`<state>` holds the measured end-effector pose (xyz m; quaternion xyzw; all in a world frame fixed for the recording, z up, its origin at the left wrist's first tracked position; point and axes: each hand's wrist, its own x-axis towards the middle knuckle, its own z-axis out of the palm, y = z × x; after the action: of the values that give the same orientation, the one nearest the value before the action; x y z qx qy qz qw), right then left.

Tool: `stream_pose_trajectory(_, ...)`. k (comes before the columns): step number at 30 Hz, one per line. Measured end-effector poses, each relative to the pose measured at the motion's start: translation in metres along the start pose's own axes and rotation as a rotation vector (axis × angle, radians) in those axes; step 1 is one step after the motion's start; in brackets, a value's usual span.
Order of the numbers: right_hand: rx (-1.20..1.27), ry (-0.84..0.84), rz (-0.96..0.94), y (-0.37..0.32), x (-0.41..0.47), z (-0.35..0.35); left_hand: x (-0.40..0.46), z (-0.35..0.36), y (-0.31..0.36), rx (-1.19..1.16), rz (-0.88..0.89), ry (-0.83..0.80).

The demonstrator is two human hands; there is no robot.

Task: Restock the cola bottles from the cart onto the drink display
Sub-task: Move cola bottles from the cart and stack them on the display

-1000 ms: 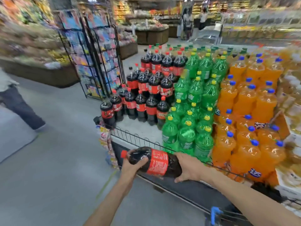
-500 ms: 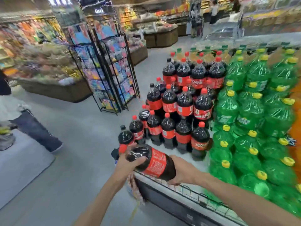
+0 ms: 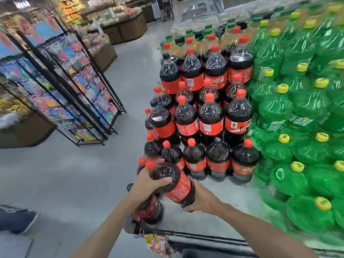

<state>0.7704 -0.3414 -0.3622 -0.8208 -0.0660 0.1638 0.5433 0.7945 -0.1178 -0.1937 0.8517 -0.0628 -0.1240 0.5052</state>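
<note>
Both hands are on one cola bottle (image 3: 173, 183), carried tilted with its red cap up and to the left: the left hand (image 3: 147, 183) wraps the dark shoulder just under the neck, fingers curled over the top, and the right hand (image 3: 201, 201) cups the base from below. The bottle hangs over the near left corner of the display shelf (image 3: 219, 194), not yet set down. Right under the left hand stands another cola bottle (image 3: 150, 209) at the shelf's edge, partly hidden, so I judge the free spot is the bare pale strip just to the right of it, in front of the lowest cola row (image 3: 204, 157). The cola stack (image 3: 204, 101) already rises in three tiers and looks mostly filled, so a good part of the job seems done; the front row is what is left, though the cart is out of view and I cannot tell how many bottles wait in it. The green bottles (image 3: 297, 108) crowd close on the right, and a black wire rail (image 3: 204, 236) runs along the shelf front, which the bottle must clear. A magazine rack (image 3: 74, 90) stands well apart to the left across the aisle, and someone's shoe (image 3: 16, 218) shows at the lower left edge.
</note>
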Motion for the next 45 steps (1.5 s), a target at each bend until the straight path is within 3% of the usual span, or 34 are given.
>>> stream_pose_trajectory(7,0.221,0.095,0.142,0.046,0.051,0.052,0.07,0.001,-0.056,0.111,0.012,-0.109)
stream_pose_trajectory(11,0.096,0.195,0.099,0.084,0.07,0.072,0.085,0.014,-0.079,0.139,0.024,-0.118)
stream_pose_trajectory(14,0.018,0.154,0.088,0.083,0.078,0.069,0.087,0.024,-0.088,0.149,0.035,-0.112)
stream_pose_trajectory(18,0.26,0.15,0.206,0.088,0.085,0.073,0.087,0.033,-0.094,0.179,0.059,-0.114)
stream_pose_trajectory(22,0.185,0.23,0.134,0.081,0.088,0.069,0.081,0.036,-0.097,0.197,0.004,-0.074)
stream_pose_trajectory(33,0.208,0.006,0.084,0.088,0.097,0.063,0.075,0.04,-0.088,0.226,-0.093,-0.001)
stream_pose_trajectory(37,0.09,-0.176,0.218,0.089,0.08,0.043,0.065,0.042,-0.08,0.201,-0.101,0.041)
stream_pose_trajectory(45,-0.382,-0.172,0.274,0.072,-0.025,-0.031,0.021,0.039,-0.026,0.411,0.21,0.18)
